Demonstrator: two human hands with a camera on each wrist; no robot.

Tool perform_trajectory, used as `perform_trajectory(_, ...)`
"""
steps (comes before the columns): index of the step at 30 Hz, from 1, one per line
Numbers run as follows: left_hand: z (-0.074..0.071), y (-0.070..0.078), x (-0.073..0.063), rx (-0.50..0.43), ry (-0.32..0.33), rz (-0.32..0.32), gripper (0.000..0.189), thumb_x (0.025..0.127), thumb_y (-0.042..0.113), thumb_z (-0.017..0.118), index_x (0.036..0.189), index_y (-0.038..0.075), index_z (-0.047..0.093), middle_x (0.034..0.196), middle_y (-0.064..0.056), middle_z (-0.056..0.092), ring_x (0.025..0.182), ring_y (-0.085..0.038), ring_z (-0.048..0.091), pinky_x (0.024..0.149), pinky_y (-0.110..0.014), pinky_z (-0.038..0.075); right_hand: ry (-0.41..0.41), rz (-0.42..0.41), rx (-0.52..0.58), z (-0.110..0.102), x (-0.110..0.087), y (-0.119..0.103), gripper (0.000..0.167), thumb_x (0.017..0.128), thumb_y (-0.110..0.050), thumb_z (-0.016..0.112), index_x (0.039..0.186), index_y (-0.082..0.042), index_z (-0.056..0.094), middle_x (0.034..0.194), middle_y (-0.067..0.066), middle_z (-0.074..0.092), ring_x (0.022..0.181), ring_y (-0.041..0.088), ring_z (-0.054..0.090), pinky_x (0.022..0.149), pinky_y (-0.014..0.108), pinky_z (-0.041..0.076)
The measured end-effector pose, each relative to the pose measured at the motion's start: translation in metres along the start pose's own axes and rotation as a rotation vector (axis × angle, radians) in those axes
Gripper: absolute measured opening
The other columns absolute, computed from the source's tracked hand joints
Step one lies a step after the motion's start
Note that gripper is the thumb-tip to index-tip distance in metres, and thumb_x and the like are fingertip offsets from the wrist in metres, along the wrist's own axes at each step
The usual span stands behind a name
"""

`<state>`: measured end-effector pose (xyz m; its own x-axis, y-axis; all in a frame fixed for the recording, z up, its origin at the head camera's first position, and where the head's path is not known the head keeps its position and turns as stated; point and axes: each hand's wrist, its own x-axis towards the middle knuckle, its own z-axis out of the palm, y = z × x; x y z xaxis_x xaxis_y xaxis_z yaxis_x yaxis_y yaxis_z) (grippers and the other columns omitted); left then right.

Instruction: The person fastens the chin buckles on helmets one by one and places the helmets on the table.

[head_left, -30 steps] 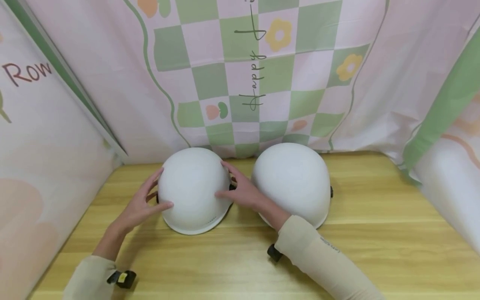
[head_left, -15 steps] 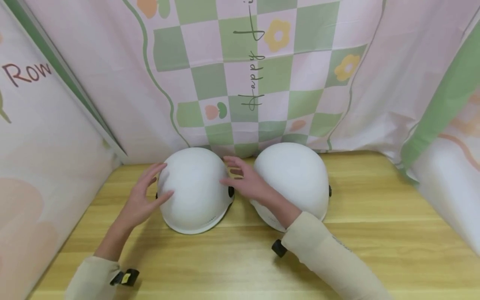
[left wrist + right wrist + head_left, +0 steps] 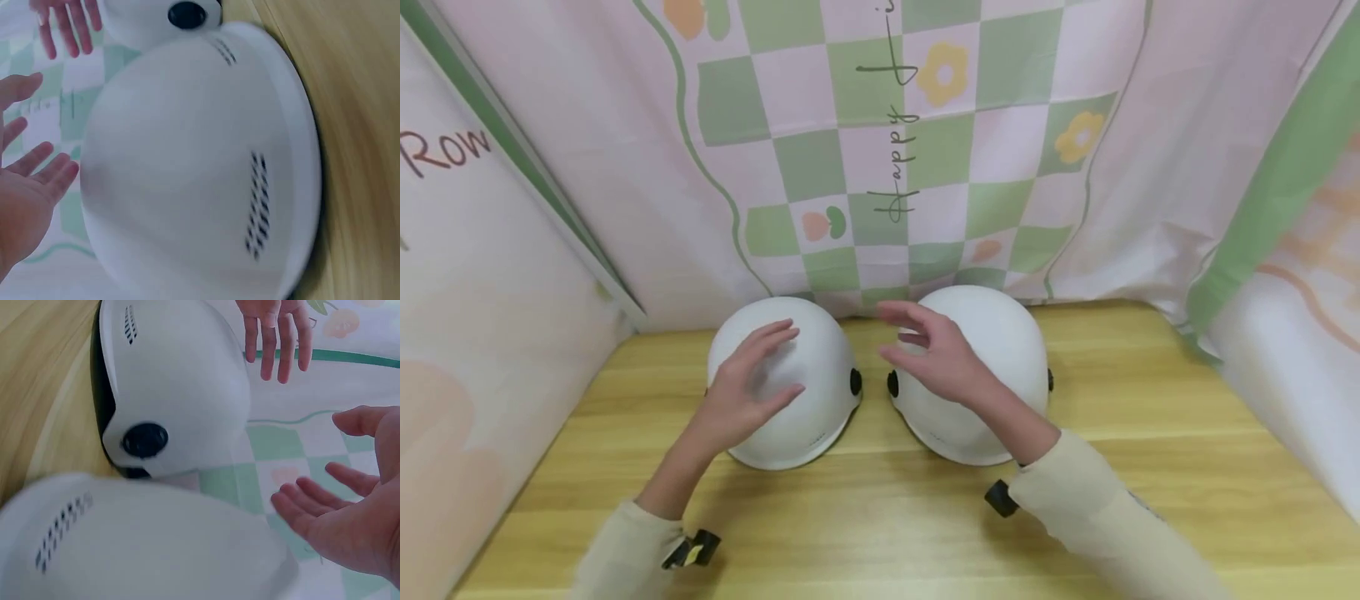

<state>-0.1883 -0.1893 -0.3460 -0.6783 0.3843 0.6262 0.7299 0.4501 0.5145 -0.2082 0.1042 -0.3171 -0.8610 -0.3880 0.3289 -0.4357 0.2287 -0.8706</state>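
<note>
Two white helmets stand side by side on the table, domes up, a narrow gap between them. The left helmet has a black round fitting on its side and small slots near the rim. My left hand hovers over this helmet, fingers spread and loosely bent, holding nothing; the left wrist view shows the hand apart from the dome. Above the near-left side of the right helmet is my right hand, its fingers parted around air. In the right wrist view that hand is clear of both helmets.
A wooden table lies beneath the helmets. Behind them hangs a checkered, flowered curtain, close to their backs. A printed cloth wall bounds the left side and a green-edged cloth the right.
Both hands have come off the left helmet. They have shifted to the right, the left hand now over the left helmet and the right hand over the right one. The helmets stay in place.
</note>
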Motion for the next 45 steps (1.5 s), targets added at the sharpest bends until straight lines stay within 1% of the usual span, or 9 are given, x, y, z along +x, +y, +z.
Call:
perform_trajectory(5, 0.022, 0.008, 0.013, -0.137, -0.03, -0.02, 0.063, 0.082, -0.005, 0.08, 0.139, 0.0, 0.055, 0.143, -0.016, 0.051, 0.132, -0.027, 0.048, 0.104, -0.042, 0.045, 0.078, -0.108, -0.008, -0.019, -0.011, 0.003, 0.044, 0.093, 0.002, 0.067, 0.136, 0.0, 0.057, 0.132, 0.015, 0.061, 0.126, 0.031, 0.055, 0.103, 0.037, 0.046)
perform_trajectory(10, 0.043, 0.015, 0.025, -0.18, -0.062, -0.044, 0.061, 0.085, -0.001, 0.079, 0.14, 0.003, 0.054, 0.143, -0.011, 0.052, 0.132, -0.025, 0.048, 0.102, -0.041, 0.047, 0.195, -0.156, -0.077, -0.037, -0.021, 0.007, 0.038, 0.091, 0.004, 0.068, 0.129, 0.003, 0.062, 0.126, 0.015, 0.065, 0.121, 0.027, 0.058, 0.104, 0.037, 0.045)
perform_trajectory(15, 0.058, 0.02, 0.035, -0.22, -0.093, -0.069, 0.062, 0.085, -0.001, 0.078, 0.141, 0.001, 0.052, 0.142, -0.014, 0.052, 0.131, -0.027, 0.049, 0.1, -0.046, 0.048, 0.29, -0.115, -0.185, -0.055, -0.03, 0.016, 0.036, 0.091, 0.002, 0.07, 0.126, 0.004, 0.064, 0.126, 0.016, 0.064, 0.123, 0.029, 0.056, 0.107, 0.046, 0.041)
perform_trajectory(22, 0.069, 0.024, 0.041, -0.32, -0.126, -0.232, 0.061, 0.089, 0.001, 0.075, 0.144, 0.001, 0.048, 0.143, -0.016, 0.052, 0.129, -0.036, 0.051, 0.101, -0.046, 0.048, 0.318, -0.027, -0.355, -0.078, -0.043, 0.031, 0.041, 0.091, -0.012, 0.075, 0.13, -0.002, 0.064, 0.133, 0.014, 0.06, 0.122, 0.031, 0.054, 0.103, 0.051, 0.042)
perform_trajectory(26, 0.078, 0.022, 0.043, -0.367, -0.147, -0.305, 0.062, 0.09, 0.004, 0.074, 0.145, 0.002, 0.047, 0.146, -0.015, 0.049, 0.132, -0.039, 0.048, 0.103, -0.047, 0.046, 0.303, 0.04, -0.36, -0.093, -0.049, 0.039, 0.049, 0.092, -0.019, 0.075, 0.135, -0.002, 0.06, 0.138, 0.018, 0.056, 0.127, 0.035, 0.05, 0.106, 0.055, 0.039)
perform_trajectory(31, 0.092, 0.02, 0.044, -0.402, -0.193, -0.366, 0.064, 0.091, 0.009, 0.074, 0.148, 0.003, 0.044, 0.149, -0.014, 0.047, 0.134, -0.036, 0.047, 0.104, -0.049, 0.044, 0.252, 0.16, -0.237, -0.113, -0.056, 0.051, 0.06, 0.095, -0.021, 0.071, 0.145, 0.002, 0.047, 0.146, 0.023, 0.046, 0.134, 0.041, 0.041, 0.108, 0.057, 0.036)
perform_trajectory(34, 0.099, 0.021, 0.045, -0.422, -0.204, -0.398, 0.065, 0.091, 0.01, 0.075, 0.148, 0.003, 0.044, 0.149, -0.015, 0.046, 0.134, -0.037, 0.046, 0.105, -0.05, 0.043, 0.215, 0.207, -0.192, -0.123, -0.061, 0.059, 0.062, 0.097, -0.019, 0.069, 0.147, 0.004, 0.042, 0.148, 0.024, 0.043, 0.136, 0.042, 0.039, 0.106, 0.054, 0.04)
perform_trajectory(40, 0.111, 0.021, 0.048, -0.437, -0.229, -0.441, 0.069, 0.09, 0.013, 0.077, 0.15, 0.007, 0.043, 0.151, -0.017, 0.044, 0.133, -0.041, 0.045, 0.106, -0.052, 0.041, 0.11, 0.319, -0.103, -0.136, -0.071, 0.069, 0.069, 0.101, -0.025, 0.063, 0.156, 0.0, 0.028, 0.152, 0.029, 0.033, 0.137, 0.052, 0.034, 0.106, 0.064, 0.034)
perform_trajectory(45, 0.118, 0.018, 0.046, -0.444, -0.229, -0.47, 0.069, 0.09, 0.015, 0.077, 0.151, 0.01, 0.043, 0.151, -0.014, 0.043, 0.134, -0.038, 0.044, 0.107, -0.052, 0.04, 0.029, 0.373, -0.05, -0.141, -0.077, 0.077, 0.072, 0.102, -0.028, 0.06, 0.158, -0.002, 0.022, 0.155, 0.032, 0.025, 0.14, 0.05, 0.027, 0.105, 0.065, 0.035)
